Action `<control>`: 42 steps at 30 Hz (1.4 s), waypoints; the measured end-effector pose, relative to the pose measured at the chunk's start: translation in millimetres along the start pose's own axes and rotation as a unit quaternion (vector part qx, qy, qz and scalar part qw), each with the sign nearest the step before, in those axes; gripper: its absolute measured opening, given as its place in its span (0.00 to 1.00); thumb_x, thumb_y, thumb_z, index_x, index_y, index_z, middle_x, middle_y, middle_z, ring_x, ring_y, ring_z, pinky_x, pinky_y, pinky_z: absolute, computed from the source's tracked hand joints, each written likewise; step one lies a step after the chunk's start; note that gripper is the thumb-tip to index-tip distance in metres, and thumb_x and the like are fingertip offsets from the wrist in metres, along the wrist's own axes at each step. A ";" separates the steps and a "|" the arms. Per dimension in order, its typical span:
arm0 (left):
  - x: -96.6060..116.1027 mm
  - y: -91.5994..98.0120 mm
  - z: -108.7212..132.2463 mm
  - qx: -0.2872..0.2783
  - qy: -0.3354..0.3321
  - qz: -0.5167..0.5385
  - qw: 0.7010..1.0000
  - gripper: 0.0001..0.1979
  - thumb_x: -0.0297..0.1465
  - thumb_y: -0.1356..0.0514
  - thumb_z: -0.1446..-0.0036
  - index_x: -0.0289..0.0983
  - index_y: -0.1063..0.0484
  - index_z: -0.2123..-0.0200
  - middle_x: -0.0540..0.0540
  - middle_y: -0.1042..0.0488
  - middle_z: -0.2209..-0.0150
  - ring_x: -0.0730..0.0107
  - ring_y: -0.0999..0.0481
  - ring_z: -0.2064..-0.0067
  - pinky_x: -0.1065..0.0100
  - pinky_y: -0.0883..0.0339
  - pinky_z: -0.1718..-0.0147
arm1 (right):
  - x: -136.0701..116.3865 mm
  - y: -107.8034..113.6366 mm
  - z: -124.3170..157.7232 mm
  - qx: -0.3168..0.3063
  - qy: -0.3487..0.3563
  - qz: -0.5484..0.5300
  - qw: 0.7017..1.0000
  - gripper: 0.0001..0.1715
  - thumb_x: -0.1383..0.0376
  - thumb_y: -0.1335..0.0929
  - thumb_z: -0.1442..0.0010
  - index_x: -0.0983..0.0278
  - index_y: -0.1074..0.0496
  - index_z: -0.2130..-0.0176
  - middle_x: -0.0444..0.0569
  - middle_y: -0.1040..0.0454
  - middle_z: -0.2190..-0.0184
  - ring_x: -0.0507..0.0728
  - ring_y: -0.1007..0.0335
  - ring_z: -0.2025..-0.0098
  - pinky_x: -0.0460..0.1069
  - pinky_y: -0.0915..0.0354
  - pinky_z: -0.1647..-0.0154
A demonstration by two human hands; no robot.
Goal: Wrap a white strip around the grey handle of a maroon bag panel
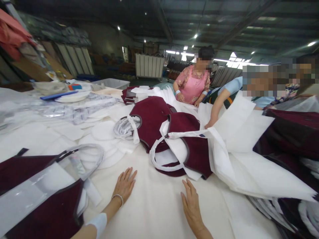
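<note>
My left hand point(124, 184) and my right hand point(191, 205) rest flat on a white nonwoven sheet point(154, 205), fingers apart, holding nothing. A thin bangle circles my left wrist. Just beyond my right hand lies a maroon fabric bag panel point(196, 156) with a grey-edged round opening and a white strap loop point(159, 159). To my left, a second maroon panel point(32, 169) with a clear plastic layer lies close to my left hand. Round white fabric discs point(103, 131) sit beyond my left fingertips.
A person in a pink apron point(194, 84) stands across the table. Another person's arm point(218, 106) reaches onto a stack of white sheets point(256, 169). Plastic-wrapped material point(74, 111), a blue ruler point(58, 95) and a white bin point(109, 83) lie further back.
</note>
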State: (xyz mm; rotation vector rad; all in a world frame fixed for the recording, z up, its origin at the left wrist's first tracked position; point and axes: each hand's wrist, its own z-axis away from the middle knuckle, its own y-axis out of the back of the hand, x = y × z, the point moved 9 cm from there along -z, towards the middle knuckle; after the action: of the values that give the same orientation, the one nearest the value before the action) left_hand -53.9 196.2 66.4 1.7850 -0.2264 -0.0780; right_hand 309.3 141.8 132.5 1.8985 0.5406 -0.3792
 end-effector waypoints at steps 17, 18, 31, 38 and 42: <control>-2.8 -6.7 -0.2 0.020 -0.005 -0.010 1.000 0.25 0.38 0.54 0.33 0.49 0.45 0.34 0.47 0.43 0.31 0.59 0.43 0.31 0.53 0.47 0.36 | -13.7 4.3 -75.7 0.040 0.040 0.026 0.998 0.27 0.64 0.42 0.33 0.59 0.44 0.36 0.58 0.40 0.36 0.63 0.44 0.35 0.63 0.38 0.39; -3.0 -7.7 -0.1 0.024 -0.007 -0.015 1.000 0.25 0.38 0.54 0.33 0.49 0.45 0.34 0.47 0.43 0.32 0.59 0.43 0.31 0.52 0.47 0.36 | -13.7 4.4 -78.9 0.045 0.042 0.028 0.998 0.26 0.65 0.42 0.33 0.59 0.43 0.36 0.58 0.40 0.36 0.63 0.44 0.35 0.63 0.38 0.40; -3.0 -9.8 3.6 0.114 -0.042 -0.063 0.991 0.26 0.37 0.51 0.34 0.50 0.47 0.33 0.47 0.39 0.33 0.62 0.40 0.33 0.56 0.49 0.38 | -46.6 19.2 -208.7 0.103 0.076 0.089 0.988 0.27 0.64 0.42 0.34 0.64 0.40 0.38 0.60 0.39 0.37 0.63 0.43 0.38 0.60 0.39 0.42; -0.1 -5.1 5.2 0.133 -0.048 -0.075 0.987 0.27 0.36 0.51 0.34 0.50 0.48 0.33 0.47 0.39 0.33 0.62 0.40 0.34 0.56 0.50 0.38 | -59.7 10.8 -288.7 0.080 0.013 0.119 0.990 0.28 0.64 0.43 0.34 0.65 0.41 0.37 0.59 0.38 0.37 0.63 0.41 0.40 0.58 0.44 0.41; 2.9 1.3 6.1 0.146 -0.054 -0.089 0.984 0.27 0.37 0.51 0.34 0.50 0.49 0.32 0.47 0.37 0.34 0.63 0.40 0.34 0.57 0.51 0.38 | -55.3 -2.0 -308.0 0.043 -0.027 0.148 0.988 0.28 0.60 0.44 0.33 0.63 0.41 0.37 0.58 0.38 0.37 0.64 0.40 0.41 0.59 0.45 0.42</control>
State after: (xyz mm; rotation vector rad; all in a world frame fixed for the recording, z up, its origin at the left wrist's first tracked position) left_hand -52.2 189.5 66.5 2.0938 -0.1617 -0.2818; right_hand 264.7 417.4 273.8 2.0086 0.2045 -0.2616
